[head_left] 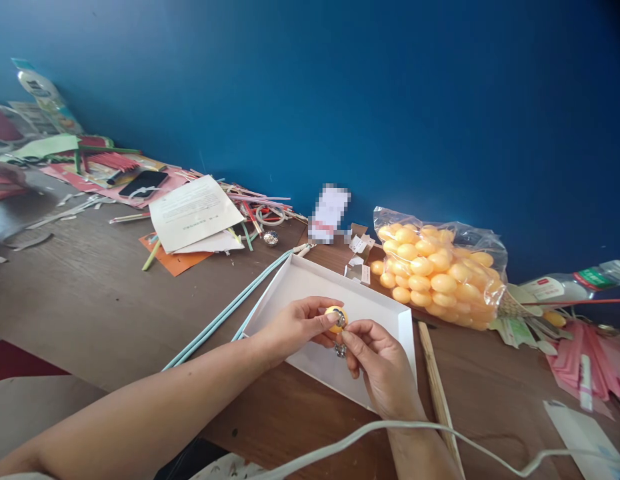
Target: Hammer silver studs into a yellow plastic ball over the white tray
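In front of me my left hand (pixel 310 323) is closed on a small yellow ball (pixel 336 311) that has a shiny silver piece (pixel 339 319) against it. My right hand (pixel 377 347) pinches right beside the ball, its thumb and forefinger at the silver piece. Another shiny silver piece (pixel 340 349) shows just below, between the two hands. What exactly the right fingertips grip is too small to make out. Both hands are above a shallow white box (pixel 320 287) lying on the brown table.
Behind the box, a clear bag of yellow balls (pixel 440 267) leans near the blue wall. Pale blue cords (pixel 230 310) run along the box's left side, a wooden strip (pixel 435 373) along its right. A white cable (pixel 360 433) crosses my right forearm. Papers (pixel 195 213) lie left.
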A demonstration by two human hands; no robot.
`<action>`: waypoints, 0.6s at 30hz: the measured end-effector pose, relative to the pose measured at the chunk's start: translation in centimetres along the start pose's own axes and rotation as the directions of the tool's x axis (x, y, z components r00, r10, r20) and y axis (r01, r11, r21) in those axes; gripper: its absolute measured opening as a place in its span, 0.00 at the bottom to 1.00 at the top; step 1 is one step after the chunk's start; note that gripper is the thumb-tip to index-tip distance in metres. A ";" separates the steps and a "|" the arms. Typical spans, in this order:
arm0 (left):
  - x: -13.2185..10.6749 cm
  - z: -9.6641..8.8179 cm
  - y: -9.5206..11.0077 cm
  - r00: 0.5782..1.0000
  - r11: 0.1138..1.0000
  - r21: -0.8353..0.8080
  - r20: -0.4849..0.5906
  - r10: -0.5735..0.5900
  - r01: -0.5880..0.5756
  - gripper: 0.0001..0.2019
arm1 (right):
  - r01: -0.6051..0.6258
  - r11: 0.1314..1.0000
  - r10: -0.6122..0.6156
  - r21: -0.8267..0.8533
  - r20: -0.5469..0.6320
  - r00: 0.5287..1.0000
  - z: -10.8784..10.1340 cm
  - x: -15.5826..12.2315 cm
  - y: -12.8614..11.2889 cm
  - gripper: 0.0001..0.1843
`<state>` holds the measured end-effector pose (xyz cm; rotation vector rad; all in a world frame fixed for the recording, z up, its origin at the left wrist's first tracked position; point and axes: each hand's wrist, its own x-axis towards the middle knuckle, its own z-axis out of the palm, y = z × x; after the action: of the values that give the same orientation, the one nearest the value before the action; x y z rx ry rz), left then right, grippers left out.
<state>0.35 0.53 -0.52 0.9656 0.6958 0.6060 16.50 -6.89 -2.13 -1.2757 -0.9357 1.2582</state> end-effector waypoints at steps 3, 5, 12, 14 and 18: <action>0.0 0.0 0.0 1.000 1.000 0.003 -0.006 -0.002 0.002 0.29 | -0.004 1.000 0.004 0.002 0.011 1.000 -0.1 0.0 0.0 0.08; 0.0 0.1 0.1 1.000 1.000 -0.001 -0.012 -0.002 0.002 0.29 | -0.007 1.000 0.008 -0.011 0.024 1.000 0.0 0.0 -0.1 0.09; 0.0 0.1 0.1 1.000 1.000 0.005 -0.019 0.000 0.000 0.27 | 0.026 0.999 -0.025 -0.028 0.011 1.000 0.3 0.0 -0.4 0.08; 0.0 0.1 0.0 1.000 1.000 0.002 -0.024 0.004 -0.004 0.26 | 0.022 0.999 -0.022 -0.030 0.006 1.000 0.3 -0.1 -0.5 0.08; 0.0 0.1 -0.1 1.000 1.000 -0.003 -0.026 0.008 -0.008 0.26 | 0.005 0.999 -0.004 -0.052 0.018 1.000 0.3 -0.1 -0.5 0.09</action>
<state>0.44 0.49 -0.55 0.9590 0.7142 0.6274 16.24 -6.89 -1.54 -1.3044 -0.9890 1.2507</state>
